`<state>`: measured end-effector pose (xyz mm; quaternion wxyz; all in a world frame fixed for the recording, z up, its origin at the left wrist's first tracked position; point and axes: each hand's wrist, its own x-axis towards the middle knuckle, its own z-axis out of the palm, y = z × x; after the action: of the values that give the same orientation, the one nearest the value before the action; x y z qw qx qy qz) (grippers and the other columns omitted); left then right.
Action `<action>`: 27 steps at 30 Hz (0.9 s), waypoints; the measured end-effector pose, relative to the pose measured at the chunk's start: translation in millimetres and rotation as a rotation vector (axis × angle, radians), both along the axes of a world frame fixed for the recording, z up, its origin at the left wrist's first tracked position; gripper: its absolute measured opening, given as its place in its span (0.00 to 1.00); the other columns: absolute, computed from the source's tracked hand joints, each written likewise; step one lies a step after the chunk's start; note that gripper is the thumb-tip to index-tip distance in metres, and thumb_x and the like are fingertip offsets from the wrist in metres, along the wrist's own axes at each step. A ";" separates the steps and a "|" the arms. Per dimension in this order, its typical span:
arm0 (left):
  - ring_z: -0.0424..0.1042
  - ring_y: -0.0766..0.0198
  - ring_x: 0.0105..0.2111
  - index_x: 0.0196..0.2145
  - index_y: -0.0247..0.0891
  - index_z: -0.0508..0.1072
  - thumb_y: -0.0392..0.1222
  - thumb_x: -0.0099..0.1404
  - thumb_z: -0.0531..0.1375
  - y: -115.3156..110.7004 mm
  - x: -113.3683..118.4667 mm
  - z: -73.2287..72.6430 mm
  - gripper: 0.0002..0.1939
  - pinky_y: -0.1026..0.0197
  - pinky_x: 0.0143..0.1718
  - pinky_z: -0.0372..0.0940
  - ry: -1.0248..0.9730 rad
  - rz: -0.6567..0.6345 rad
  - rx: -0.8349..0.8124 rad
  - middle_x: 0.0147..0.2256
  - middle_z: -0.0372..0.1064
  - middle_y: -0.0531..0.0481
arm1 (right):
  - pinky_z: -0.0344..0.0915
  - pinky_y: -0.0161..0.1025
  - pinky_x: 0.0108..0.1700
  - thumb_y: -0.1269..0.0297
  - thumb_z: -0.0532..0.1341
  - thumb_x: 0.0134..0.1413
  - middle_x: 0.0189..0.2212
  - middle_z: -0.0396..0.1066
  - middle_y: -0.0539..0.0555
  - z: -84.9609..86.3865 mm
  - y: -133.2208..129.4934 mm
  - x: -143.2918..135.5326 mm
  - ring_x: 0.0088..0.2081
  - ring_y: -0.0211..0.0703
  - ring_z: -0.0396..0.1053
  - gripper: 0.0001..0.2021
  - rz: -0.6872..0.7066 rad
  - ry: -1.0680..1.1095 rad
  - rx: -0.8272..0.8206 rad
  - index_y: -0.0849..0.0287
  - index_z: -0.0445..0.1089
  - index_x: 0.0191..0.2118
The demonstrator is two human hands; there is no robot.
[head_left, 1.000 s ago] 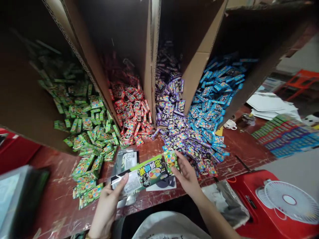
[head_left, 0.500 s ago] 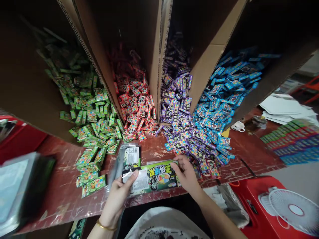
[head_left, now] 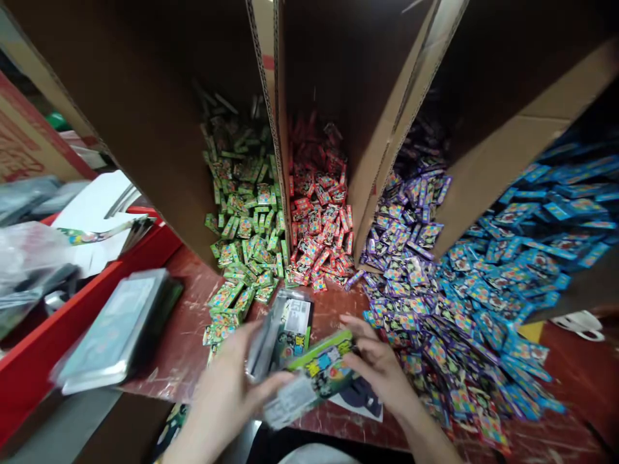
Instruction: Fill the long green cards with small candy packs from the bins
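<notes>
Close to the camera, the left hand [head_left: 227, 386] and the right hand [head_left: 382, 367] hold one long green packet [head_left: 314, 377] between them, just above the near edge of the red table [head_left: 174, 341]. The left hand's thumb is pressed on the pale end of the packet, and the right hand's fingers pinch the green end, so both hands are closed on it. The packet is tilted, and it looks blurry. The left hand also seems to touch a clear bag [head_left: 285, 322] that stands up just behind the packet. To the left, a stack of flat wrapped packs [head_left: 116, 328] lies on the table edge, next to a red bin [head_left: 58, 335]. Farther back, four piles of little packets spill onto the table from tall cardboard boxes [head_left: 159, 129]. The green pile [head_left: 242, 238] is on the left. The red pile [head_left: 319, 225] is beside it. Then comes the purple pile [head_left: 406, 258], and the blue pile [head_left: 522, 258] is on the right. The purple and blue packets mix near the right hand.
</notes>
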<state>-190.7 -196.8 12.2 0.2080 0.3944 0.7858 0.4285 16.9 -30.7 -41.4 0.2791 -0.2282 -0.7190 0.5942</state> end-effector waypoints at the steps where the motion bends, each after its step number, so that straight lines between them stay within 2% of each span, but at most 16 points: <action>1: 0.71 0.57 0.34 0.41 0.40 0.73 0.53 0.48 0.66 5.8 -1.3 0.9 0.24 0.62 0.34 0.64 -0.058 -0.142 -0.035 0.39 0.73 0.46 | 0.61 0.45 0.52 0.59 0.61 0.54 0.55 0.60 0.57 2.1 3.0 -15.8 0.53 0.50 0.62 0.13 0.062 0.028 0.041 0.58 0.66 0.21; 2: 0.70 0.58 0.31 0.38 0.38 0.75 0.54 0.54 0.63 13.1 -1.3 -1.3 0.19 0.63 0.32 0.64 -0.160 -0.284 -0.074 0.34 0.74 0.47 | 0.62 0.44 0.51 0.58 0.58 0.56 0.53 0.62 0.56 3.4 8.2 -34.4 0.52 0.49 0.63 0.14 0.090 0.051 0.096 0.57 0.66 0.22; 3: 0.70 0.60 0.29 0.35 0.37 0.75 0.54 0.57 0.60 20.8 -0.8 -6.2 0.17 0.64 0.31 0.63 -0.273 -0.365 -0.090 0.30 0.74 0.48 | 0.62 0.43 0.51 0.59 0.55 0.59 0.51 0.64 0.57 3.8 16.1 -55.4 0.51 0.47 0.64 0.14 0.079 0.049 0.167 0.57 0.67 0.25; 4: 0.69 0.61 0.28 0.34 0.36 0.75 0.53 0.59 0.58 27.7 -0.4 -12.9 0.17 0.65 0.31 0.63 -0.371 -0.383 -0.079 0.29 0.73 0.49 | 0.62 0.43 0.51 0.60 0.51 0.61 0.49 0.65 0.57 3.7 26.3 -78.1 0.50 0.46 0.64 0.14 0.031 0.007 0.261 0.56 0.69 0.29; 5: 0.68 0.63 0.28 0.33 0.35 0.75 0.53 0.60 0.58 33.0 -0.7 -20.4 0.17 0.65 0.30 0.62 -0.456 -0.366 -0.058 0.29 0.73 0.49 | 0.60 0.43 0.52 0.62 0.48 0.63 0.47 0.66 0.58 3.2 38.1 -101.3 0.51 0.45 0.63 0.14 -0.060 -0.081 0.368 0.56 0.69 0.34; 7: 0.68 0.63 0.28 0.33 0.34 0.75 0.53 0.59 0.59 37.6 -3.3 -34.1 0.17 0.65 0.31 0.62 -0.579 -0.267 0.003 0.29 0.73 0.49 | 0.57 0.43 0.53 0.63 0.53 0.60 0.48 0.66 0.59 1.4 62.2 -145.0 0.52 0.46 0.61 0.10 -0.150 -0.394 0.596 0.58 0.67 0.43; 10: 0.69 0.62 0.29 0.33 0.33 0.75 0.54 0.56 0.62 32.2 -10.2 -43.2 0.18 0.64 0.35 0.63 -0.709 -0.162 0.052 0.30 0.74 0.49 | 0.52 0.54 0.53 0.60 0.61 0.53 0.52 0.62 0.67 -4.8 85.2 -187.7 0.54 0.58 0.55 0.19 -0.185 -0.564 0.661 0.64 0.65 0.49; 13: 0.71 0.61 0.28 0.35 0.34 0.76 0.56 0.53 0.63 22.9 -16.4 -42.1 0.21 0.62 0.34 0.65 -0.805 -0.058 0.063 0.30 0.75 0.49 | 0.48 0.60 0.52 0.57 0.62 0.51 0.56 0.56 0.71 -14.7 88.6 -194.0 0.56 0.64 0.52 0.21 -0.188 -0.626 0.652 0.63 0.66 0.49; 16: 0.72 0.61 0.26 0.35 0.34 0.77 0.56 0.53 0.63 19.4 -20.9 -42.6 0.21 0.62 0.32 0.66 -0.836 0.037 0.053 0.29 0.75 0.48 | 0.44 0.57 0.55 0.55 0.63 0.50 0.57 0.55 0.64 -21.5 89.1 -183.4 0.58 0.59 0.49 0.18 -0.137 -0.651 0.657 0.57 0.67 0.46; 19: 0.73 0.59 0.29 0.36 0.33 0.76 0.54 0.53 0.64 23.0 -23.7 -45.4 0.21 0.61 0.34 0.66 -0.828 0.022 0.053 0.30 0.76 0.47 | 0.48 0.54 0.54 0.52 0.62 0.50 0.52 0.60 0.60 -21.4 96.3 -184.8 0.55 0.55 0.54 0.16 -0.133 -0.679 0.623 0.56 0.69 0.40; 21: 0.73 0.58 0.30 0.37 0.33 0.76 0.54 0.53 0.64 26.5 -23.9 -45.2 0.21 0.60 0.35 0.67 -0.817 0.004 0.066 0.31 0.76 0.46 | 0.52 0.55 0.50 0.46 0.61 0.48 0.48 0.63 0.62 -19.2 101.5 -194.6 0.51 0.57 0.58 0.18 -0.159 -0.717 0.575 0.59 0.69 0.33; 23: 0.73 0.58 0.30 0.36 0.33 0.76 0.54 0.52 0.65 28.2 -22.7 -42.4 0.21 0.59 0.35 0.67 -0.803 0.018 0.081 0.32 0.76 0.46 | 0.52 0.58 0.48 0.42 0.60 0.46 0.46 0.63 0.65 -16.7 103.6 -205.2 0.51 0.62 0.57 0.22 -0.201 -0.753 0.539 0.60 0.69 0.31; 25: 0.73 0.58 0.29 0.36 0.34 0.76 0.55 0.50 0.65 26.9 -20.9 -39.2 0.22 0.60 0.34 0.67 -0.791 0.046 0.089 0.31 0.76 0.46 | 0.50 0.60 0.49 0.43 0.63 0.43 0.48 0.61 0.68 -14.7 101.9 -211.1 0.53 0.65 0.54 0.24 -0.251 -0.767 0.530 0.62 0.68 0.36; 27: 0.73 0.59 0.29 0.36 0.35 0.76 0.55 0.50 0.65 23.4 -19.4 -37.9 0.22 0.60 0.33 0.67 -0.783 0.066 0.089 0.30 0.76 0.47 | 0.49 0.60 0.50 0.45 0.67 0.37 0.50 0.58 0.69 -14.0 97.8 -209.9 0.53 0.65 0.54 0.32 -0.288 -0.763 0.530 0.63 0.63 0.45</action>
<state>-210.1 -173.5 -25.7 0.4608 0.1844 0.6399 0.5867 -193.0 67.1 -55.5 0.1238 -0.4481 -0.8576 0.2201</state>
